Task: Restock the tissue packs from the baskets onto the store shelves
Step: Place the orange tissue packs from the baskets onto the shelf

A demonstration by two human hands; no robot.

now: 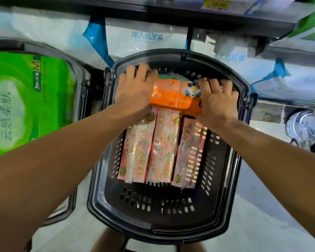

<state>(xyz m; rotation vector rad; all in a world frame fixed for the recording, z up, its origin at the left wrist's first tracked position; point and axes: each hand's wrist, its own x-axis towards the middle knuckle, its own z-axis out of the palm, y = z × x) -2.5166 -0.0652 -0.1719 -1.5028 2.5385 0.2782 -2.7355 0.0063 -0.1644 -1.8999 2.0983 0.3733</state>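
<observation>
A dark plastic basket [164,211] stands on the floor below me. At its far end lies an orange tissue pack [173,96] with a panda print. My left hand [135,88] grips the pack's left end, and my right hand [216,100] grips its right end, fingers curled over the top edge. Three pink tissue packs [162,148] lie side by side on the basket's floor, nearer to me, partly under the orange pack.
A second basket [75,73] at the left holds a large green tissue bundle [25,99]. White bagged packs [145,40] fill the low shelf behind the baskets. A shelf edge with a yellow price tag [217,5] runs along the top. Pale floor lies to the right.
</observation>
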